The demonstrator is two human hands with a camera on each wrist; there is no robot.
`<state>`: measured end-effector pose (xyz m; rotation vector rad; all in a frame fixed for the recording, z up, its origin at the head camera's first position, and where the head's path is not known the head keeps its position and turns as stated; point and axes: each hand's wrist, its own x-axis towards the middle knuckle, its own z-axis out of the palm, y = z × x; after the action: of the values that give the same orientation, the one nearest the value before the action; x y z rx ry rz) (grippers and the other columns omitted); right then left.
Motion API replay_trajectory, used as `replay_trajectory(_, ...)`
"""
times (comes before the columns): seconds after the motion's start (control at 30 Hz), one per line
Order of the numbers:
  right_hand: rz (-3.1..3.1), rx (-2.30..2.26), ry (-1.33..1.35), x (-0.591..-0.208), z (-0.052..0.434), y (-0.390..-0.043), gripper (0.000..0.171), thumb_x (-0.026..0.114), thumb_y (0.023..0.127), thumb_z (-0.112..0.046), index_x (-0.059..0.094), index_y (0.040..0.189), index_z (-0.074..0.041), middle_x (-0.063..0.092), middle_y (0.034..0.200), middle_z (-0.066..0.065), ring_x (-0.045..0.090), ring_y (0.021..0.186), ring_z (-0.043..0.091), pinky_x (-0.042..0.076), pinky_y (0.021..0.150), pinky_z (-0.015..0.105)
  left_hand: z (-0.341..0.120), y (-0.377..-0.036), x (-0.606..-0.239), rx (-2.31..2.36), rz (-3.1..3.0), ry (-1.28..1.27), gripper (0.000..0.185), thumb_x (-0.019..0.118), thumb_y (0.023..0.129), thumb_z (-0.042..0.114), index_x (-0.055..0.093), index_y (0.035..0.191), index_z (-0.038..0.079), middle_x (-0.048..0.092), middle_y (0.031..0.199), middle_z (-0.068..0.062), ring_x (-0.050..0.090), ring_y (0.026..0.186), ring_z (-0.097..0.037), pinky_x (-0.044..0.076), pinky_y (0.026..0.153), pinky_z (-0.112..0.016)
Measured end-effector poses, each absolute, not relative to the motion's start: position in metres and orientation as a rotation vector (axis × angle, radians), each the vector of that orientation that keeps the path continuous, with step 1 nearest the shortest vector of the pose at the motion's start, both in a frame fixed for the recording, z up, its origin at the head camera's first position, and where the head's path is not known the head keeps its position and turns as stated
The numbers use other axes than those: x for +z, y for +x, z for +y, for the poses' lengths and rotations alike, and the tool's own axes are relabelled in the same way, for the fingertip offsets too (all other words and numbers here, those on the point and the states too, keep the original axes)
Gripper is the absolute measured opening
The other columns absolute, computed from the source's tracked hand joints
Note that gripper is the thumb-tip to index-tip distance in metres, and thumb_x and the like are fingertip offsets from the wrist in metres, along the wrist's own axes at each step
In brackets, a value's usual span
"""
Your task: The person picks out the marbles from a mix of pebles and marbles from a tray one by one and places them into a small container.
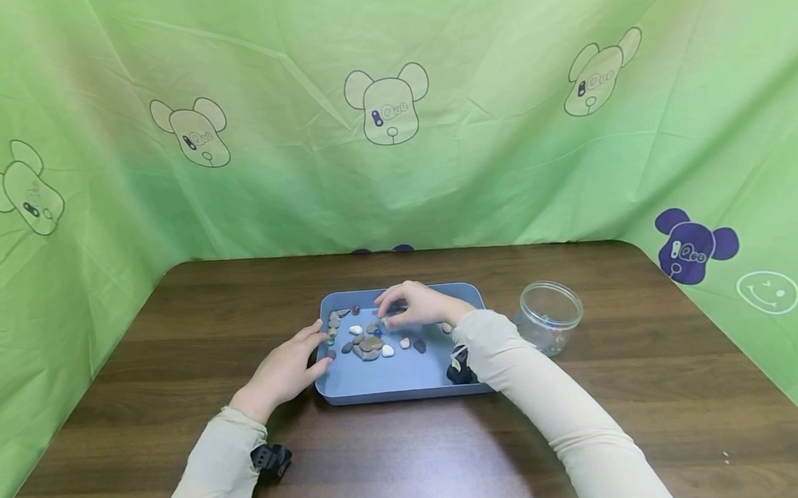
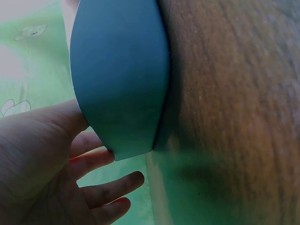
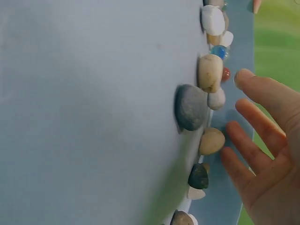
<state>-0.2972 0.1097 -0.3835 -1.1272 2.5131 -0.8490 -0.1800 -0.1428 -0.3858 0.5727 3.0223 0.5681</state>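
**Hands at a tray of pebbles**

Bear-head prints repeat across the green cloth [image 1: 517, 158] behind the desk [image 1: 172, 347], each with small lettering too blurred to read. From the head view, a blue tray [image 1: 380, 387] sits mid-desk holding scattered pebbles [image 1: 369, 345] and a blue bead [image 1: 378, 331]; a clear jar [image 1: 549, 316] stands just beside it to the right. The left hand [image 1: 286, 370] rests against the tray's left edge, fingers straight. The right hand [image 1: 412, 305] hovers over the stones, fingertips drawn together; whether they pinch anything I cannot tell.

At the left wrist, the tray's corner [image 2: 119, 79] fills the view, with relaxed fingers [image 2: 112, 187] spread beneath it.

At the right wrist, loosely spread fingers [image 3: 255, 136] hang near a grey pebble [image 3: 191, 107] and a tan one [image 3: 210, 71], holding nothing visible.
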Motion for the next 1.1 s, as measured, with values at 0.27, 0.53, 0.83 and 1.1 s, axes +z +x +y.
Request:
replay_trajectory(0.27,2.507,-0.890,-1.091,-0.377,0.115,-0.296,0.017,0.067,0.085,-0.015,0.070,0.100,-0.007,0.058,0.131,0.012,0.049,0.127,0.029,0.041,0.106,0.044,-0.143,-0.179,-0.385,0.572,3.021,0.575,0.046,0.058,0.091,0.026,0.053,0.129,0.001,0.038,0.147,-0.017,0.047,0.128,-0.034,0.044,0.099,-0.048)
replay_trajectory(0.53,2.530,-0.918,-1.112,-0.372,0.123,-0.294,0.019,0.067,0.084,-0.014,0.070,0.101,-0.005,0.059,0.130,0.013,0.049,0.127,0.030,0.038,0.107,0.045,-0.143,-0.179,-0.384,0.573,3.019,0.565,0.045,0.058,0.091,0.026,0.054,0.128,0.001,0.038,0.147,-0.017,0.047,0.128,-0.034,0.044,0.099,-0.048)
replay_trajectory(0.83,2.534,-0.941,-1.133,-0.362,0.132,-0.290,0.020,0.066,0.085,-0.014,0.069,0.101,-0.003,0.058,0.130,0.016,0.049,0.127,0.032,0.039,0.106,0.046,-0.142,-0.179,-0.384,0.572,3.020,0.568,0.045,0.058,0.091,0.026,0.054,0.129,0.001,0.038,0.148,-0.017,0.046,0.129,-0.035,0.043,0.100,-0.048)
replay_trajectory(1.1,2.556,-0.936,-1.098,-0.360,0.138,-0.290,0.020,0.069,0.083,-0.015,0.070,0.100,-0.003,0.058,0.130,0.015,0.049,0.127,0.030,0.038,0.107,0.046,-0.143,-0.179,-0.384,0.585,3.017,0.574,0.045,0.058,0.091,0.025,0.054,0.129,0.001,0.038,0.147,-0.017,0.046,0.129,-0.035,0.043,0.101,-0.048)
